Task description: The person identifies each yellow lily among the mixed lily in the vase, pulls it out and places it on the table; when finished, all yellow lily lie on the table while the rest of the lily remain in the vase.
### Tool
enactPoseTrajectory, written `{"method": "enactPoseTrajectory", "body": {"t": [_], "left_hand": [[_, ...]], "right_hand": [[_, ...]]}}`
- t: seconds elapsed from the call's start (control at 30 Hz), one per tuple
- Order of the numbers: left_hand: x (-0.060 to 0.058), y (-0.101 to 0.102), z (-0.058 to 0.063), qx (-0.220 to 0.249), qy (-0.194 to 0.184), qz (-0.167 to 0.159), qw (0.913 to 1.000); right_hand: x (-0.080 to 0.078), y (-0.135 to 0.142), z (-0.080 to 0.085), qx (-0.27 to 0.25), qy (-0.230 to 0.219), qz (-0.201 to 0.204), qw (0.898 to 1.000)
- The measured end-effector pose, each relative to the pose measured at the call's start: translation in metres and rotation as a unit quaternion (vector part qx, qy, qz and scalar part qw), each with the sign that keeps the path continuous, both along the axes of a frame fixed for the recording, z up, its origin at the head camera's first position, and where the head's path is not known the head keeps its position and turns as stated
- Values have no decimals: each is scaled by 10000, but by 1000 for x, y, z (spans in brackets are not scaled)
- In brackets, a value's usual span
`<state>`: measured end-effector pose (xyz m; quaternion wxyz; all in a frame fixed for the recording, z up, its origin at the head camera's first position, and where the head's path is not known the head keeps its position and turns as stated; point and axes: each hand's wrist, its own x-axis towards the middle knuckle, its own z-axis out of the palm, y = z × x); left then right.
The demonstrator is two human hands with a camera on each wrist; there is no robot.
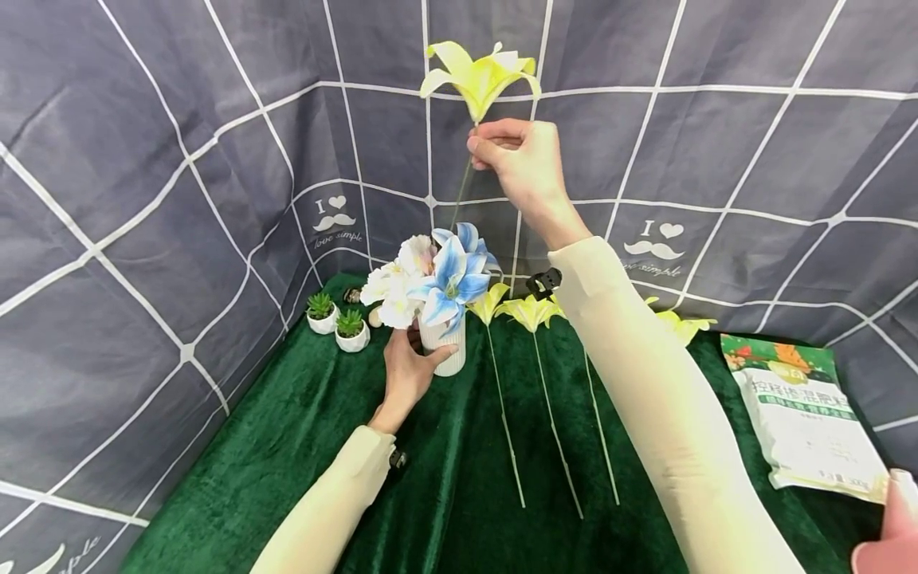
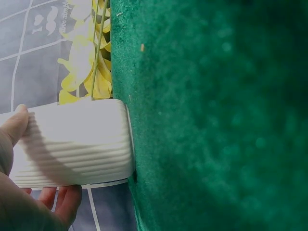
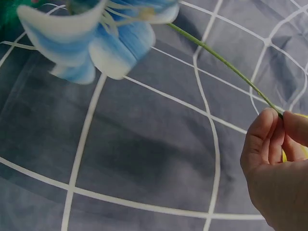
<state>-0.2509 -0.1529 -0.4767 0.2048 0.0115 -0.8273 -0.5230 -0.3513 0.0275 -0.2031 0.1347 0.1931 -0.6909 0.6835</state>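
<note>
My right hand point(image 1: 527, 163) pinches the stem of a yellow lily point(image 1: 476, 76) just below its bloom, high over the vase. The green stem point(image 3: 226, 62) slants down behind a blue lily point(image 1: 450, 279), and its lower end is hidden by the flowers. A white ribbed vase point(image 1: 452, 363) stands upright on the cloth, holding blue lilies and white flowers point(image 1: 394, 287). My left hand point(image 1: 409, 371) grips this vase from the left, thumb on one side and fingers on the other; the left wrist view shows the vase point(image 2: 82, 144) close up.
Several yellow lilies point(image 1: 531, 313) lie on the green cloth point(image 1: 287, 478), right of the vase. Two small potted succulents point(image 1: 351, 331) stand at the left. A white and green bag point(image 1: 810, 422) lies far right, near a pink object point(image 1: 892, 542). Grey checked fabric point(image 1: 237, 143) hangs behind.
</note>
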Motion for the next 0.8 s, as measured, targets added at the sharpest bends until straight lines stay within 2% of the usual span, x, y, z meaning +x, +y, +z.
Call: {"method": "enactPoseTrajectory", "body": {"t": [0.23,0.5,0.67,0.8], "left_hand": [[0,3,-2,104,-73,-63,9999],[-2,4,0,15,-150,-4,9999],[-3,4,1,-68,-159,-42,9998],[-4,5,1,-81,-130,-74,9999]], "right_hand": [[5,21,5,-1237,98,-16,9923],[10,48,18,-1994,382,-136,9791],[17,69,25,-2632,444,-139,9636],[26,88,30,-3160,651,-107,9464]]}}
